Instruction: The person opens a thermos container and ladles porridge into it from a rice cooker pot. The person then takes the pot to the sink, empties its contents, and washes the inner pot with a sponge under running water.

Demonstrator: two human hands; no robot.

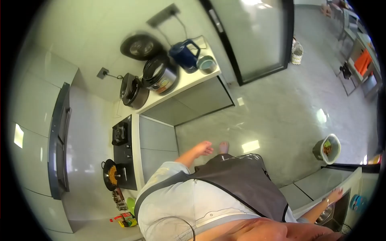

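Observation:
My left hand (204,148) hangs in the air in front of my body, above the grey floor and close to my bare foot (224,147). Its fingers are loosely curled, and nothing shows in them. Over on the right, my right hand (334,195) reaches out over the edge of the sink (341,209). Its fingers look apart, with no object visible in them. A metal bowl or basin (325,215) sits just below that wrist. Blue round things (357,202) lie beyond the sink. A dark apron (241,176) covers my front.
On the left, a wok (109,174) with orange-yellow food stands on the gas hob (125,160). Rice cooker (134,91), pressure cooker (161,74) and blue kettle (185,55) line the counter. A bin (327,149) stands on the floor near a glass door (257,36).

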